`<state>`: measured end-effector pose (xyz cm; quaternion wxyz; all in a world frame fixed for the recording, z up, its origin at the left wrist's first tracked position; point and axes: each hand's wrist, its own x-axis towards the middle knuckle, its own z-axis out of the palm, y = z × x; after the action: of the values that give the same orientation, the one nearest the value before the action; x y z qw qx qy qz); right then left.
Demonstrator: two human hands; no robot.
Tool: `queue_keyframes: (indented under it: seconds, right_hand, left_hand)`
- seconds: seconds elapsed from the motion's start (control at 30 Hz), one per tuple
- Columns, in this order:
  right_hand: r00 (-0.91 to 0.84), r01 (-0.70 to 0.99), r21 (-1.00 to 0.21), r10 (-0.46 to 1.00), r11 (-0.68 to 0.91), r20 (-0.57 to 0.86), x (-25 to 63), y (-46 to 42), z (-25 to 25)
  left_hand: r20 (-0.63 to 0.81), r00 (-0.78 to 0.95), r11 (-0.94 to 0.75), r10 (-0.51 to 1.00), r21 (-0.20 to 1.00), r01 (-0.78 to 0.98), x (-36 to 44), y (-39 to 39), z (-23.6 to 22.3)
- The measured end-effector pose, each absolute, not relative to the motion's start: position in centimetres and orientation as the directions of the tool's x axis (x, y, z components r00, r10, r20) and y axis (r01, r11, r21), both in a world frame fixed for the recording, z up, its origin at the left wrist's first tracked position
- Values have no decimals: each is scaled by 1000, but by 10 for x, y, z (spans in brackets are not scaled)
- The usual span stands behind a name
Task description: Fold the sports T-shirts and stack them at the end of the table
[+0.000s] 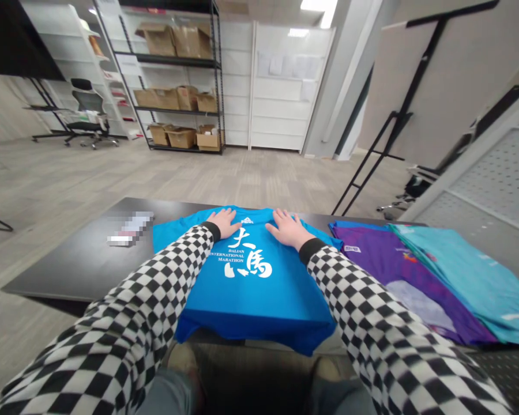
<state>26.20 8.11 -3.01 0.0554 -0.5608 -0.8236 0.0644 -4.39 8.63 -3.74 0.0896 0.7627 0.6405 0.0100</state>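
Near to far. Grey trouser legs (pixel 168 395) show at the bottom of the view, below the desk's near edge. Checkered black-and-white sleeves (pixel 112 328) with black cuffs run in from both sides. Both hands are open, palms down, fingers spread, pressing flat on the shirt and gripping nothing. The left hand (pixel 224 223) and right hand (pixel 289 228) sit well apart on the upper chest, either side of a small white logo, just below the collar. The blue T-shirt (pixel 242 288) lies flat on the black desk (pixel 69 271), centred in front of the person, with its lower part drooping over the near edge. White print on it reads "Dalian International Marathon" with large brush characters. Right of it, just beside the sleeve, lies a purple shirt (pixel 398 271) with a pale lavender patch, partly overlapped by a teal shirt (pixel 467 276). On the left of the desk is a pixelated, unreadable flat object (pixel 130 228). Beyond the desk is a wood-look floor (pixel 112 173). Further back are a black metal shelving unit (pixel 177 80) holding cardboard boxes (pixel 181 132), an office chair (pixel 86 109), and white cabinets (pixel 285 86) with papers attached.
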Motion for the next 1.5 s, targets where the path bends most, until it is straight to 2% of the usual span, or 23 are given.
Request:
queue_keyframes:
  seconds: [0.13, 0.43, 0.6, 0.67, 0.8, 0.9, 1.03, 1.23, 1.5]
  right_hand:
    - [-354, 927, -163, 933, 339, -70, 247, 92, -40]
    - [-361, 919, -181, 932, 349, -39, 252, 110, -53]
    - [-337, 931, -168, 940, 324, -55, 248, 103, -43]
    - [-337, 934, -143, 940, 327, -51, 239, 96, -40]
    - [-444, 881, -147, 894, 449, 64, 210, 71, -44]
    - [-472, 860, -200, 881, 469, 36, 192, 53, -51]
    - [-459, 867, -215, 888, 449, -1, 189, 45, -52]
    - [-457, 871, -198, 889, 450, 7, 193, 49, -52]
    - [-459, 871, -192, 888, 452, 10, 193, 48, -51]
  left_hand:
    - [-81, 119, -103, 990, 175, 979, -38, 101, -50]
    - [15, 112, -113, 994, 211, 971, -41, 102, -52]
    - [207, 209, -231, 956, 88, 969, -27, 70, -33]
    - [168, 213, -228, 962, 73, 971, -22, 54, -28]
    - [33, 177, -180, 984, 124, 976, -18, 27, -39]
    - [4, 172, -171, 985, 139, 975, -17, 17, -51]
    - [-46, 161, -152, 986, 149, 977, -29, 14, -53]
    - [-80, -15, 26, 997, 127, 992, -108, -22, -51]
    - [-26, -155, 157, 988, 212, 964, -221, -65, -56]
